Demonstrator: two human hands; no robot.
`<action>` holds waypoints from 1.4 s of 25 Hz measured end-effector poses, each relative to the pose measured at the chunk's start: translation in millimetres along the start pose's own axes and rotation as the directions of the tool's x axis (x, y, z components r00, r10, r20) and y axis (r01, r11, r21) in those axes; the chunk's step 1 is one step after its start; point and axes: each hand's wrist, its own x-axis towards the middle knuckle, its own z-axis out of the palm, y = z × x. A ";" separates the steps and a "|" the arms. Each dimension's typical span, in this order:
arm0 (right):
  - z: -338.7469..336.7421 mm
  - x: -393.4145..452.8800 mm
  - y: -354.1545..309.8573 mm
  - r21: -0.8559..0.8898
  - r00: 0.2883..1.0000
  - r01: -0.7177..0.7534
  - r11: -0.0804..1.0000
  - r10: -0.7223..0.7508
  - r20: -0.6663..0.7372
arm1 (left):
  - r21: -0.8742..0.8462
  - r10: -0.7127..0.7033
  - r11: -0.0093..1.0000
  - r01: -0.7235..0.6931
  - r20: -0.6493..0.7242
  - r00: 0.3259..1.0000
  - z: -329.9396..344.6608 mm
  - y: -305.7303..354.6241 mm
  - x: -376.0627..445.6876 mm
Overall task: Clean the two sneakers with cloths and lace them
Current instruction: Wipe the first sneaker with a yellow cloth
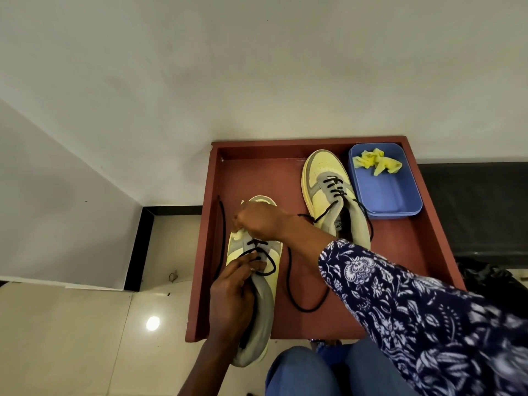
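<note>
Two pale yellow and grey sneakers lie on a reddish-brown tray table (400, 252). The near sneaker (257, 310) sits at the tray's left, its heel over the front edge. My left hand (234, 292) grips its tongue and upper, fingers by a black lace (288, 281) that loops out onto the tray. My right hand (257, 221) is curled over its toe area and pinches something there; whether lace or shoe, I cannot tell. The far sneaker (328, 190) lies at the back, partly laced in black. A yellow cloth (374, 162) lies in a blue tub (385, 195).
The blue tub stands in the tray's back right corner. One black lace end (221, 224) runs along the tray's left wall. A white wall rises behind, with pale floor tiles (85, 338) to the left and my knees in jeans (314, 372) at the front edge.
</note>
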 end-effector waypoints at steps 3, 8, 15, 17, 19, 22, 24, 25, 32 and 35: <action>-10.3 2.3 11.3 -0.027 0.998 -0.062 0.998 0.061 -0.030 | -0.033 -0.009 0.999 0.008 -0.020 1.000 0.3 0.5 0.1; -7.9 -7.2 26.7 0.108 0.948 -0.271 0.956 0.285 -0.142 | -0.040 -0.022 0.999 0.021 -0.036 0.999 0.8 2.7 0.1; 17.7 -32.6 7.5 0.481 0.763 -0.484 0.731 0.622 -0.178 | 0.032 -0.004 0.999 0.005 -0.025 1.000 0.5 2.2 0.4; 26.1 -38.5 3.8 0.549 0.715 -0.521 0.653 0.685 -0.138 | 0.033 -0.006 0.999 0.007 -0.029 1.000 0.4 2.6 0.9; 36.7 -44.2 -1.0 0.568 0.686 -0.548 0.614 0.719 -0.115 | 0.041 -0.010 0.999 0.011 -0.032 0.999 0.1 3.1 1.4; 49.9 -56.7 -14.9 0.608 0.652 -0.550 0.573 0.750 -0.117 | 0.063 -0.008 0.998 0.010 -0.031 0.999 -0.2 4.8 0.7; 54.3 -67.6 -27.7 0.658 0.624 -0.537 0.527 0.773 -0.110 | 0.074 -0.020 0.997 0.022 -0.026 0.999 -0.4 6.3 0.4; 56.0 -72.3 -34.2 0.671 0.617 -0.532 0.517 0.779 -0.112 | 0.078 -0.033 0.996 0.035 -0.024 0.999 -0.8 6.5 0.6; 68.5 -92.3 -69.5 0.746 0.560 -0.520 0.416 0.826 -0.070 | 0.104 -0.055 0.993 0.057 -0.016 0.998 -1.3 9.6 2.8; 72.4 -95.2 -76.7 0.781 0.564 -0.509 0.362 0.825 -0.015 | 0.114 -0.054 0.992 0.055 -0.005 0.999 -1.3 11.2 3.0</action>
